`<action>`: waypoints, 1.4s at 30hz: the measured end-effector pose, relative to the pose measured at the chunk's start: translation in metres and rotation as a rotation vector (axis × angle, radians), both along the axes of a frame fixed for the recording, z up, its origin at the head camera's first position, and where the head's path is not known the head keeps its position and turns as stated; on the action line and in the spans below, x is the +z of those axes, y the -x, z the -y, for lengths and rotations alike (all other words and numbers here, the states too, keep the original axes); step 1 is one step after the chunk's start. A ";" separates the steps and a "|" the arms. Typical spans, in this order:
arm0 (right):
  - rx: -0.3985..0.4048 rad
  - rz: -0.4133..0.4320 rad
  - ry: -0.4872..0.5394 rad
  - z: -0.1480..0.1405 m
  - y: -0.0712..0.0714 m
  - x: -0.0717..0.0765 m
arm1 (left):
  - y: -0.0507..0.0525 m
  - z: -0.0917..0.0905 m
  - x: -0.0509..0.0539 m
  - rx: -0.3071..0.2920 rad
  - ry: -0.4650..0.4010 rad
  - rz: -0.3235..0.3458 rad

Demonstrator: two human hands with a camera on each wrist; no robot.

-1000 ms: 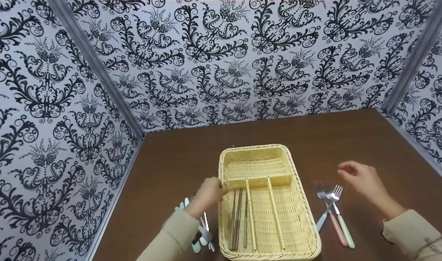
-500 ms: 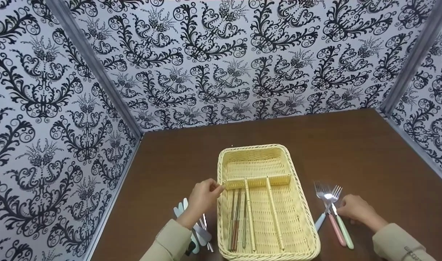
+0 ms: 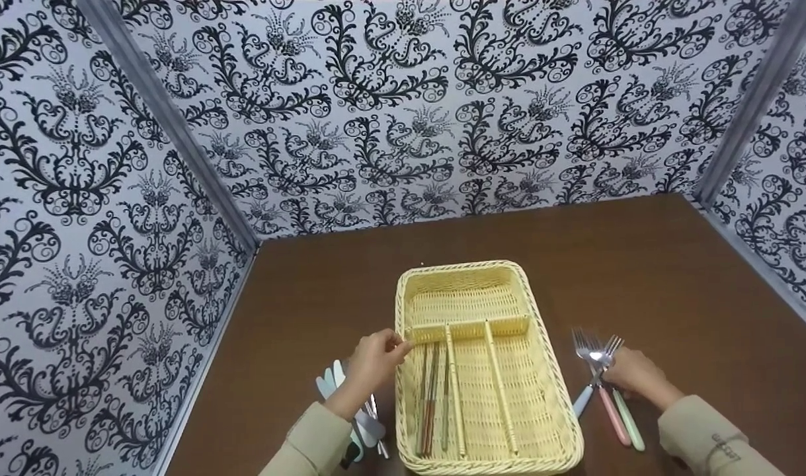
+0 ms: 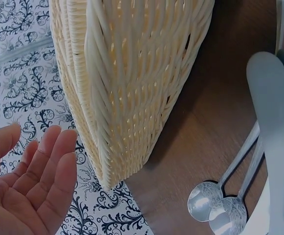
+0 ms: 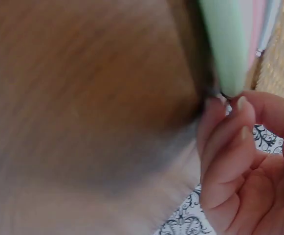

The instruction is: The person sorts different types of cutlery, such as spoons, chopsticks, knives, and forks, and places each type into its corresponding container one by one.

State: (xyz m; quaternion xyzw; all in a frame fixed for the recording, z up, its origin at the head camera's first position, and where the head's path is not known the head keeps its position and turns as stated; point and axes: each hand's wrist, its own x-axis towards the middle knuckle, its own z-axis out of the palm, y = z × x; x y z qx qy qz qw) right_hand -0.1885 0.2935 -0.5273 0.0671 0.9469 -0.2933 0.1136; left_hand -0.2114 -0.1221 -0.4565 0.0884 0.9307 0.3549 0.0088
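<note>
The green fork [image 3: 627, 420] is being pinched at its neck, just above the handle, by the fingertips of the right hand [image 3: 637, 373]; it is lying on the table [image 3: 323, 297], to the right of the basket [image 3: 469, 267]. Its head is being overlapped with those of the pink fork [image 3: 614, 416] and the blue fork [image 3: 582, 400]; which is being held down by which cannot be told. For a clean pick, the pinch is probably best being kept at the neck and the fork being eased outward, away from the crossing, since a sharp pull would risk the other two being dragged along. Nothing is being held by the left hand [image 3: 374, 360], whose loosely curved fingers are being kept beside the basket's left rim.

The basket is being divided into one wide far compartment and three long near ones. Chopsticks [image 3: 432, 403] are being held in the left long one; bare weave is being shown in the middle and right ones. Outside, left of the basket, spoons [image 4: 204, 201] are being partly covered by pale utensils [image 4: 271, 117].
</note>
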 end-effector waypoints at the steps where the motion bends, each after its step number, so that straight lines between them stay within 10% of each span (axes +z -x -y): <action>1: -0.009 0.011 0.031 -0.001 0.001 -0.001 | 0.000 0.000 0.000 -0.001 -0.004 0.003; 15: -0.024 0.118 0.375 -0.020 0.004 -0.001 | 0.000 -0.006 0.003 -0.012 -0.085 0.045; 20: 0.053 -0.121 0.243 -0.021 0.012 0.026 | 0.001 -0.028 0.013 -0.064 -0.148 0.110; 26: 0.101 -0.509 0.173 0.014 0.016 0.096 | -0.003 -0.071 0.032 -0.180 -0.258 0.100; 33: 0.134 -0.556 0.509 0.076 -0.003 0.152 | -0.017 -0.119 0.053 -0.291 -0.356 -0.057; 42: 0.260 -0.637 0.652 0.111 -0.016 0.157 | -0.031 -0.141 0.058 -0.311 -0.330 -0.150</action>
